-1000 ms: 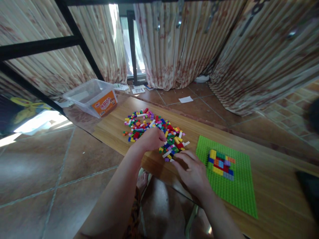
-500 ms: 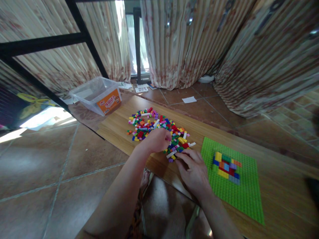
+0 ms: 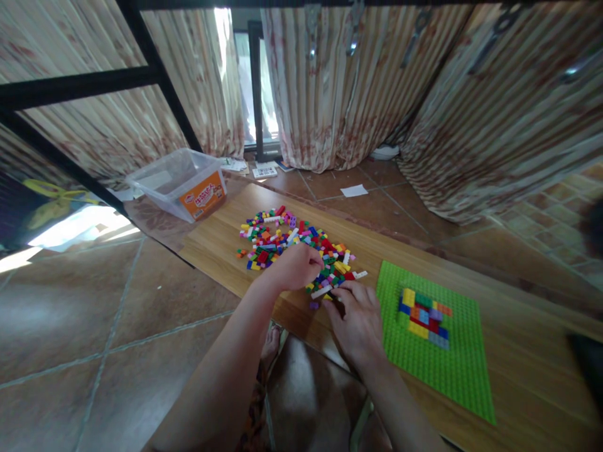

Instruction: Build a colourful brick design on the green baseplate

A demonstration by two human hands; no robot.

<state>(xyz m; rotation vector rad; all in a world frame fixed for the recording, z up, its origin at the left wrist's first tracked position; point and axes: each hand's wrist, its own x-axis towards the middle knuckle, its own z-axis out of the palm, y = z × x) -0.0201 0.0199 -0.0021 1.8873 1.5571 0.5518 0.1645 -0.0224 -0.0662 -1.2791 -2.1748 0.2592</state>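
A heap of small coloured bricks (image 3: pixel 289 242) lies on a low wooden table (image 3: pixel 221 245). My left hand (image 3: pixel 296 267) rests on the near edge of the heap with its fingers curled into the bricks. My right hand (image 3: pixel 355 317) lies at the heap's near right edge, fingertips pinched at the bricks there; what they hold I cannot make out. To the right lies a green baseplate (image 3: pixel 452 370) with a small patch of coloured bricks (image 3: pixel 423 317) pressed onto it.
A clear plastic tub (image 3: pixel 176 182) with an orange label stands off the table's far left corner on the tiled floor. Striped curtains (image 3: pixel 358 81) hang behind. A paper scrap (image 3: pixel 354 190) lies on the floor. A dark object (image 3: pixel 588 358) sits at the right edge.
My right hand has crept forward to the heap's edge and its fingers have closed on the bricks. My left hand has stayed on the heap. The view shifted slightly.
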